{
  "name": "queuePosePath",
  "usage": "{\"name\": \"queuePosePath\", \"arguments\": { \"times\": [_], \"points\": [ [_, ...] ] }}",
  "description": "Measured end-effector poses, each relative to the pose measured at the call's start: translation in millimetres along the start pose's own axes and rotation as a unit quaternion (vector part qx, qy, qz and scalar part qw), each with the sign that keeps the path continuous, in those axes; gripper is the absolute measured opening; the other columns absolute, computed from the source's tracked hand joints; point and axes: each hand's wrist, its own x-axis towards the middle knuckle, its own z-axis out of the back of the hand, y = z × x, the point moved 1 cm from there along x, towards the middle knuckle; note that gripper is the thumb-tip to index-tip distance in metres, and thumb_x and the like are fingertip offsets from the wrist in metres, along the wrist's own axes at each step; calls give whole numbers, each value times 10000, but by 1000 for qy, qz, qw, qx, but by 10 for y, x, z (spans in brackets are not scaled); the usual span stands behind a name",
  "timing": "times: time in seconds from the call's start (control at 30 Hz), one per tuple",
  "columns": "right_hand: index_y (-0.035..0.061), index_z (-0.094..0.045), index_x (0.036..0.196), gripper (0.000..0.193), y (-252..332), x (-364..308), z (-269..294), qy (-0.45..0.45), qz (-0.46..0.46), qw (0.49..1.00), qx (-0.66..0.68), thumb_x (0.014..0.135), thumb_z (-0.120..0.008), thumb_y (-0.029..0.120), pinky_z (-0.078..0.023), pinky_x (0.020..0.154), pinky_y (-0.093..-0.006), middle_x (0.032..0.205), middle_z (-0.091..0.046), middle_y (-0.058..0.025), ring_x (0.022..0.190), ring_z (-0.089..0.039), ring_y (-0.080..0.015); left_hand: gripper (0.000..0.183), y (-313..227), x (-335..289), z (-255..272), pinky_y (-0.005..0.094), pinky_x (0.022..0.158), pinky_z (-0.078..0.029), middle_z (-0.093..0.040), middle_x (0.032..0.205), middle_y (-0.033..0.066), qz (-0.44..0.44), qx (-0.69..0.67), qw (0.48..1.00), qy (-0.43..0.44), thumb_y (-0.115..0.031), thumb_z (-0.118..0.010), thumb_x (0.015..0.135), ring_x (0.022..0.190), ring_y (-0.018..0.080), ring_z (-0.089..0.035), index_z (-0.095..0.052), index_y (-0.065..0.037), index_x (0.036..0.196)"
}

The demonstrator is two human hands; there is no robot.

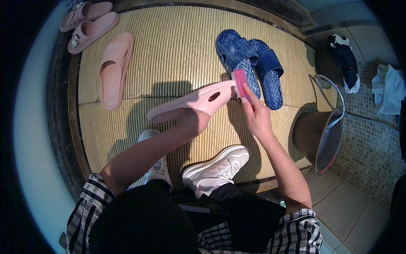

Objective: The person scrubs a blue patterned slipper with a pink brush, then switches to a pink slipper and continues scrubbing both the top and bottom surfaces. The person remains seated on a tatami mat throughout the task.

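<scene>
My left hand (198,121) reaches into the foot opening of a pale pink slipper (192,98) and holds it tilted on its side above the mat; its fingers are hidden inside. My right hand (257,115) is closed round a small scrub brush (240,78) with a bright pink back and white bristles. Those bristles touch, or nearly touch, the slipper's toe end. A similar pink slipper (115,72) rests upright on the mat to the left. Just beyond the brush lie two dark blue slippers (237,51) with patterned footbeds.
A ribbed yellowish mat (169,38) covers the floor under my white shoes (218,167). At the far left sits another pair of pink slippers (93,31). On the right, a brown bucket (311,131) with a raised handle stands near mosaic tiles, dark clothing (344,63) and a white cloth (388,91).
</scene>
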Motion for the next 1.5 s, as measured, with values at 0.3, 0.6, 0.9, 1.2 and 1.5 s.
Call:
{"name": "queuePosePath", "arguments": {
  "times": [0.3,0.6,0.9,1.2,1.5],
  "points": [
    [218,-506,1422,528,547,-250,-364,77,202,966,-142,915,-648,259,-495,481,-406,650,-624,-120,497,-602,-286,468,347,-148,205,326,979,-475,-542,1284,127,40,-158,984,72,-328,-385,1064,1188,201,-549,-374,-10,1407],
    [54,-504,1407,428,227,185,156,-85,9,982,169,992,-561,141,-459,941,-277,1320,-610,-144,1122,-573,-133,522,-548,-62,371,300,870,-543,-582,1225,120,105,266,957,54,-128,-629,928,1003,207,-639,-403,52,1362],
    [117,-518,1406,445,424,117,24,-30,48,997,47,969,-594,155,-524,645,-287,991,-709,-164,667,-643,-161,476,-657,157,469,376,896,-557,-614,1168,168,200,-225,953,10,-161,-599,916,1042,247,-648,-455,59,1313],
    [260,-533,1404,505,273,-63,-123,8,277,954,-117,913,-650,261,-482,447,-348,565,-505,-56,456,-537,-206,466,-218,222,559,362,879,-573,-627,1146,178,240,-297,924,-10,-215,-521,953,999,242,-667,-457,49,1331],
    [240,-518,1415,516,235,-250,-346,27,219,971,-93,916,-646,267,-448,395,-350,544,-486,-68,419,-514,-209,534,-169,275,504,378,885,-573,-608,1189,180,220,-274,936,-7,-264,-527,964,1040,249,-654,-399,60,1369]
  ]
}}
